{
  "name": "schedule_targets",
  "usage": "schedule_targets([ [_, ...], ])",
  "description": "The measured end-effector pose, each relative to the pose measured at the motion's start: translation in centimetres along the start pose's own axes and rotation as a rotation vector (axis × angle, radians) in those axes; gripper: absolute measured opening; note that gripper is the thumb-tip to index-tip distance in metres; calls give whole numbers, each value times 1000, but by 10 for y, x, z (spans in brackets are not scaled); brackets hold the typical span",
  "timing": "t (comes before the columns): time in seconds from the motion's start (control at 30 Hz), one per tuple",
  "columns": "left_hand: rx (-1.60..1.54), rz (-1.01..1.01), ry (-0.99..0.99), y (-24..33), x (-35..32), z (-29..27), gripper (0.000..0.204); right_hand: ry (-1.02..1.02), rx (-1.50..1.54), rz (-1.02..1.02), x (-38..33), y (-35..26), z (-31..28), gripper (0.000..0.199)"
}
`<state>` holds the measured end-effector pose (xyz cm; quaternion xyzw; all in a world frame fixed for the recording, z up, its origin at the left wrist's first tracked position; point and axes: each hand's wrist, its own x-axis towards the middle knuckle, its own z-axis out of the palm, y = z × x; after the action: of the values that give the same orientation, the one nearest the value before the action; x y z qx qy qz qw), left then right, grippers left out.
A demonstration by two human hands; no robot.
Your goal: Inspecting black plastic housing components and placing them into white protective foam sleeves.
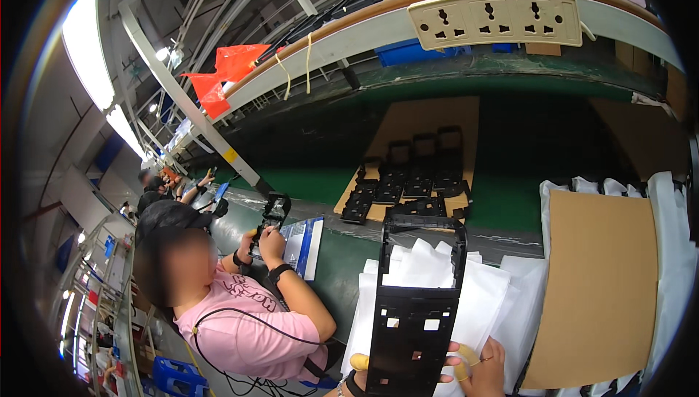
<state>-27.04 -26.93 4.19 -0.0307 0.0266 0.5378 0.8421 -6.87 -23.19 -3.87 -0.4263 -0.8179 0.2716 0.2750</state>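
I hold a long black plastic frame panel (pixel 416 302) upright in front of me, its open rectangular top toward the bench. My right hand (pixel 477 368), with yellow finger cots, grips its lower right edge. My left hand (pixel 357 371) is mostly hidden at the panel's lower left; only a yellow-capped fingertip and the wrist show, touching the panel. Under the panel lies a stack of white foam bags (pixel 495 295).
Several black frame parts (pixel 411 182) sit on cardboard on the green bench. A brown cardboard sheet (pixel 604 280) lies on white bags at right. A co-worker in a pink shirt (pixel 240 317) at left handles a black part (pixel 273 215). A power strip (pixel 495 22) hangs overhead.
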Motion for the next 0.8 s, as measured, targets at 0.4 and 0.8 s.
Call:
schedule_targets([
  [0.4, 461, 44, -63, 0, 7, 0, 108, 24, -13, -14, -1, 0, -1, 34],
  [0.8, 502, 354, -67, 12, 55, 59, 68, -24, -35, 15, 1, 0, 0, 35],
])
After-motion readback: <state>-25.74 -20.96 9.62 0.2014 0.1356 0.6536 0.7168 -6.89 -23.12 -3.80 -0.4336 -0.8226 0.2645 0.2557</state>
